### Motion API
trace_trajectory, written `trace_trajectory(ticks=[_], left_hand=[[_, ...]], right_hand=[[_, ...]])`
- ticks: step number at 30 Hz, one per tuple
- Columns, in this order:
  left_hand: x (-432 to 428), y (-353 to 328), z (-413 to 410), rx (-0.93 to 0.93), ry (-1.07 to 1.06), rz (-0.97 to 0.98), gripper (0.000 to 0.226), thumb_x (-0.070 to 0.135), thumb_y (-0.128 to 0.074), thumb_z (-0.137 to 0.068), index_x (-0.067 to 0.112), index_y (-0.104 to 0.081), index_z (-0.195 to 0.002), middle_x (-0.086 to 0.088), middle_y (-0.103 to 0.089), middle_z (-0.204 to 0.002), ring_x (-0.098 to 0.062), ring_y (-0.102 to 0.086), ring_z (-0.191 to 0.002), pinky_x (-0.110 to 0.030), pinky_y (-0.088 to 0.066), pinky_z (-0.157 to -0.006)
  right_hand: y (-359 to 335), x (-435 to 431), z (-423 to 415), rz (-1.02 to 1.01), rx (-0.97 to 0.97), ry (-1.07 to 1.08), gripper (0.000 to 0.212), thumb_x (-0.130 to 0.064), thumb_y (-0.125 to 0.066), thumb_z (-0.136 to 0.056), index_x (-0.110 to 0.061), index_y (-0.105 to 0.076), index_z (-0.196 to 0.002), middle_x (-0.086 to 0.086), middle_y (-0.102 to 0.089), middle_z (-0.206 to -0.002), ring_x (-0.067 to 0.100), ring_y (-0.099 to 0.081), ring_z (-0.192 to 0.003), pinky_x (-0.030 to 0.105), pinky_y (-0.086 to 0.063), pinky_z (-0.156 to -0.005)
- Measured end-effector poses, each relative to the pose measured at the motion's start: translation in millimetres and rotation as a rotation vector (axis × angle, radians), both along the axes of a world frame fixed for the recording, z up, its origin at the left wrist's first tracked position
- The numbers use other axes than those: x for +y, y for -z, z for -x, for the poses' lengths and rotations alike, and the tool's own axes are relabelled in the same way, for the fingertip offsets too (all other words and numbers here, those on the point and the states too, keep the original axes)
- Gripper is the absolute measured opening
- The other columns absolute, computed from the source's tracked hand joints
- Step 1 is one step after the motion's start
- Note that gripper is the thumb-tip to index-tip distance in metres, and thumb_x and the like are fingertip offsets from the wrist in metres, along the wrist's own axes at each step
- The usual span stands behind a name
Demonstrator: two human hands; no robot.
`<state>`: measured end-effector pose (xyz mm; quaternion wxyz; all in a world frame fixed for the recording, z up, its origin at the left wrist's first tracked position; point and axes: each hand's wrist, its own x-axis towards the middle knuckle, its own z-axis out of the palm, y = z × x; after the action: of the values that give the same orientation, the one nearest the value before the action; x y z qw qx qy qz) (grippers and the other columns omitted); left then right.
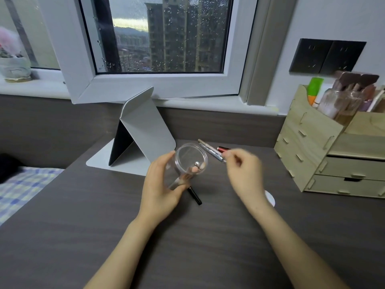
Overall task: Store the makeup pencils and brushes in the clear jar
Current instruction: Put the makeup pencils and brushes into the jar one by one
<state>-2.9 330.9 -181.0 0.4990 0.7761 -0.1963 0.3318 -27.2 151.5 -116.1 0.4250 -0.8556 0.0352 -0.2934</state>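
My left hand (pixel 161 182) grips the clear jar (pixel 188 161), tilted with its mouth toward me above the dark desk. A couple of brushes or pencils lie inside the jar, their ends showing at the rim. My right hand (pixel 244 174) hovers just right of the jar, blurred, its fingertips pinched near a silver pencil (pixel 211 150) and a red pencil (pixel 224 149) on the desk. I cannot tell whether the fingers hold one. A black pencil (pixel 195 196) lies on the desk below the jar.
A folded grey stand (pixel 141 130) rests behind the jar. A wooden drawer organizer (pixel 325 151) with bottles and brushes occupies the right side. A white round object (pixel 270 198) peeks out under my right wrist. A checked cloth (pixel 23 184) lies at the left edge.
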Motion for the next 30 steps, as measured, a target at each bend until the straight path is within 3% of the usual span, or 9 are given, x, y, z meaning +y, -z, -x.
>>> trace_trajectory(ticks=[3,6,9,14,17,20,22,26,30], left_hand=[[2.1,3.1,-2.2,0.054,0.018,0.067,0.09,0.003,-0.086,-0.058,0.045,-0.037,-0.121,0.022,-0.047,-0.121,-0.008,-0.051,-0.112,-0.024,-0.04,-0.096],[2.5,3.8,-4.4,0.076,0.031,0.089,0.089,0.005,-0.086,-0.058,0.042,-0.039,-0.123,0.02,-0.049,-0.125,-0.012,-0.051,-0.115,-0.029,-0.041,-0.097],[1.3,3.4,-3.7,0.077,0.03,0.103,0.083,0.017,-0.082,-0.056,0.043,-0.04,-0.123,0.021,-0.05,-0.126,-0.01,-0.051,-0.117,-0.03,-0.041,-0.097],[0.9,0.8,-3.0,0.059,0.024,0.084,0.084,0.016,-0.085,-0.057,0.045,-0.04,-0.122,0.023,-0.05,-0.123,-0.01,-0.051,-0.115,-0.028,-0.041,-0.096],[1.7,2.2,-3.4,0.051,0.022,0.087,0.081,0.018,-0.083,-0.058,0.035,-0.042,-0.126,0.02,-0.05,-0.125,-0.011,-0.052,-0.115,-0.027,-0.041,-0.096],[1.5,1.9,-3.3,0.038,0.017,0.072,0.087,0.006,-0.086,-0.059,0.042,-0.039,-0.123,0.024,-0.047,-0.124,-0.014,-0.052,-0.114,-0.03,-0.041,-0.097],[0.4,1.6,-3.7,0.033,0.011,0.057,0.087,0.003,-0.085,-0.059,0.038,-0.04,-0.124,0.026,-0.045,-0.122,-0.015,-0.052,-0.113,-0.03,-0.041,-0.097],[0.3,3.3,-4.2,-0.013,-0.008,-0.008,0.089,0.008,-0.085,-0.058,0.039,-0.037,-0.126,0.027,-0.043,-0.121,-0.009,-0.049,-0.109,-0.022,-0.038,-0.096],[-1.5,2.0,-1.4,-0.022,-0.003,-0.037,0.088,0.008,-0.083,-0.058,0.039,-0.037,-0.127,0.032,-0.042,-0.119,0.004,-0.046,-0.107,-0.016,-0.037,-0.094]], right_hand=[[36.5,14.1,-2.9,0.329,0.366,-0.094,0.029,-0.035,-0.06,-0.085,-0.017,-0.066,-0.105,0.005,-0.069,-0.1,0.026,-0.062,-0.097,0.033,-0.047,-0.081],[55.6,28.9,-11.3,0.479,0.466,-0.148,0.054,-0.048,-0.062,-0.08,-0.017,-0.054,-0.124,0.007,-0.06,-0.118,0.027,-0.054,-0.112,0.035,-0.043,-0.091],[57.5,41.1,-24.2,0.538,0.465,-0.128,0.048,-0.038,-0.061,-0.084,-0.011,-0.051,-0.123,0.013,-0.055,-0.122,0.033,-0.053,-0.114,0.038,-0.044,-0.09],[53.2,53.3,-38.8,0.634,0.541,-0.179,0.03,-0.012,-0.05,-0.089,-0.006,-0.053,-0.118,0.019,-0.057,-0.122,0.037,-0.054,-0.114,0.037,-0.045,-0.089],[49.5,43.5,-38.6,0.388,0.523,-0.189,0.025,-0.015,-0.055,-0.085,-0.004,-0.061,-0.106,0.018,-0.066,-0.106,0.036,-0.061,-0.102,0.035,-0.048,-0.083],[34.9,28.1,-27.6,-0.213,0.383,-0.186,0.018,-0.004,-0.057,-0.082,-0.005,-0.065,-0.098,0.003,-0.06,-0.069,0.014,-0.058,-0.059,0.023,-0.047,-0.054],[19.5,15.6,-16.7,-0.485,0.252,-0.204,0.013,0.004,-0.053,-0.082,-0.006,-0.06,-0.086,0.004,-0.053,-0.062,0.006,-0.049,-0.04,0.017,-0.039,-0.037],[-12.2,-1.0,8.8,-0.72,0.012,-0.313,0.027,0.015,-0.049,-0.083,-0.012,-0.046,-0.085,0.012,-0.057,-0.071,0.009,-0.057,-0.04,0.022,-0.049,-0.039],[-35.7,-5.1,29.1,-0.748,-0.178,-0.373,0.028,0.013,-0.052,-0.085,-0.014,-0.045,-0.089,0.014,-0.059,-0.073,0.016,-0.062,-0.048,0.025,-0.056,-0.049]])
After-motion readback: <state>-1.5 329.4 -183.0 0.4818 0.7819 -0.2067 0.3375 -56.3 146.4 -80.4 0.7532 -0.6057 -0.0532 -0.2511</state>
